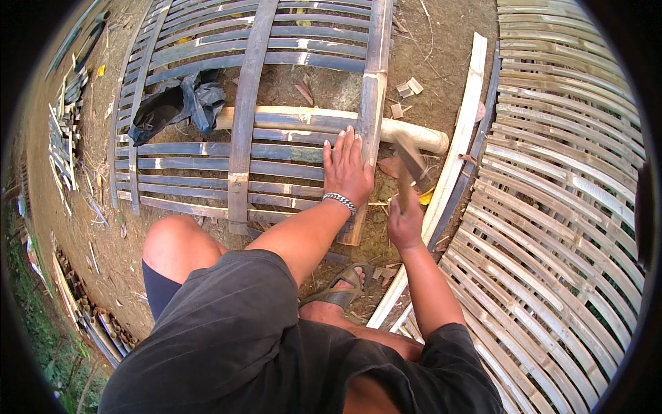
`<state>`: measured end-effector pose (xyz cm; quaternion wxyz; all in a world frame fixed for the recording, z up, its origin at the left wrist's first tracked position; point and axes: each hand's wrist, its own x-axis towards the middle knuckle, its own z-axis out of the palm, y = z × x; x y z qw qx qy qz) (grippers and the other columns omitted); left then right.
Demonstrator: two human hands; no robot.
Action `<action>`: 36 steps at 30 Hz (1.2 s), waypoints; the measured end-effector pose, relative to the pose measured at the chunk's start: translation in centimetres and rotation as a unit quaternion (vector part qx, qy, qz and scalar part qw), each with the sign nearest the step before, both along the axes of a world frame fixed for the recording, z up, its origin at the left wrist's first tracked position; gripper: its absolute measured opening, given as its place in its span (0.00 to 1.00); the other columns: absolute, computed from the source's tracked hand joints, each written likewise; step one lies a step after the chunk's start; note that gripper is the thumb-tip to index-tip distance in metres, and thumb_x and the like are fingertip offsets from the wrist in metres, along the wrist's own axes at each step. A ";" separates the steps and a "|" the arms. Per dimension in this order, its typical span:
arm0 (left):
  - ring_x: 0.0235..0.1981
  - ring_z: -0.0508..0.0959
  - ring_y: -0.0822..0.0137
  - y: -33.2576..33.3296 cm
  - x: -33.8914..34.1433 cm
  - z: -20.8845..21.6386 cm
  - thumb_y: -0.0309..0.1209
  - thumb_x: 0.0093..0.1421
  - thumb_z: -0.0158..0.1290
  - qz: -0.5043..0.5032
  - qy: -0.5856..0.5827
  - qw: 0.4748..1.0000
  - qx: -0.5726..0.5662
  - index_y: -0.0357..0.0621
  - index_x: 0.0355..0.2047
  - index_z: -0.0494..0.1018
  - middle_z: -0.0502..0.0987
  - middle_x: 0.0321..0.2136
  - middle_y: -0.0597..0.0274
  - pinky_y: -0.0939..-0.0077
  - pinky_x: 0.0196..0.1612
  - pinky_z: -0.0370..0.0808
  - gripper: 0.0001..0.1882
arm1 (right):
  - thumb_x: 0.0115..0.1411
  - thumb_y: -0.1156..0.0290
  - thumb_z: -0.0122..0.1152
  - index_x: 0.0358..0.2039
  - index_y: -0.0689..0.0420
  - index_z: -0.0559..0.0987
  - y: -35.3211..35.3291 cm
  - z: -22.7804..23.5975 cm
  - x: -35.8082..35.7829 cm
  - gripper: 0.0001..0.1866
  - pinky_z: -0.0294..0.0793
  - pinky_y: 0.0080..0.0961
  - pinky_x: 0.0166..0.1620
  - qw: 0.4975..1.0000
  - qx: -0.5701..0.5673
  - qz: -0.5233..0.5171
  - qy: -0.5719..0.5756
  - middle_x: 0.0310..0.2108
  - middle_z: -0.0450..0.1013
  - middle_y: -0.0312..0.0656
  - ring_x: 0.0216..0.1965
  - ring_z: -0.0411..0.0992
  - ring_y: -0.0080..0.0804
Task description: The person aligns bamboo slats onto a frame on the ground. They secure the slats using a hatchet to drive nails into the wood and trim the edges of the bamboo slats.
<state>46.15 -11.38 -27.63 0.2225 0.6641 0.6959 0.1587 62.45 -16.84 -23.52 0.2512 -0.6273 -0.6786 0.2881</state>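
My left hand [348, 165] lies flat, fingers stretched out, on the dark slats [289, 150] of a bamboo panel, against its right edge rail [373, 103]. My right hand [405, 224] is wrapped round the handle of a hammer [412, 160], raised just right of that rail. Motion blurs the hammer's head. Beneath the panel, a thick round bamboo pole [420, 136] runs crosswise and sticks out past the rail. A crumpled black plastic bag [200, 102] rests on the panel, left of the middle rail [249, 103].
A second, paler slatted bamboo panel [552, 200] fills the right side. Long split bamboo strips [463, 124] lie between the panels. Small wood offcuts [409, 87] are scattered on the dirt ground. My sandalled foot [341, 290] is near the rail's lower end. Bamboo pieces [62, 148] are heaped at the left.
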 end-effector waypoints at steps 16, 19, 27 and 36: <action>0.75 0.50 0.55 0.1 0.0 0.1 0.39 0.64 0.51 0.002 -0.001 1.000 0.008 0.36 0.66 0.62 0.53 0.73 0.50 0.48 0.76 0.36 0.33 | 0.66 0.70 0.57 0.62 0.53 0.68 -0.1 -1.4 0.3 0.24 0.75 0.52 0.48 0.999 -0.008 -0.029 0.040 0.47 0.76 0.62 0.48 0.75 0.65; 0.75 0.50 0.55 0.0 0.0 -0.5 0.40 0.64 0.50 0.001 0.003 1.000 0.008 0.36 0.66 0.62 0.53 0.73 0.50 0.49 0.76 0.36 0.33 | 0.67 0.70 0.57 0.62 0.54 0.68 1.5 -0.6 0.4 0.23 0.76 0.51 0.48 0.986 -0.156 -0.005 -0.061 0.46 0.76 0.63 0.47 0.76 0.64; 0.75 0.49 0.55 0.2 -0.1 0.1 0.40 0.65 0.50 -0.003 0.004 1.000 0.002 0.36 0.67 0.61 0.52 0.74 0.50 0.49 0.76 0.36 0.34 | 0.67 0.69 0.57 0.61 0.55 0.68 2.0 -0.9 0.3 0.23 0.76 0.50 0.47 0.983 -0.165 -0.030 -0.073 0.44 0.78 0.61 0.46 0.76 0.66; 0.75 0.49 0.56 0.3 0.1 0.2 0.40 0.65 0.50 -0.007 -0.004 1.000 -0.019 0.37 0.68 0.61 0.51 0.74 0.51 0.50 0.76 0.35 0.34 | 0.68 0.68 0.57 0.61 0.58 0.68 1.3 0.1 0.0 0.23 0.76 0.48 0.47 1.000 -0.019 -0.017 0.003 0.46 0.77 0.59 0.47 0.77 0.62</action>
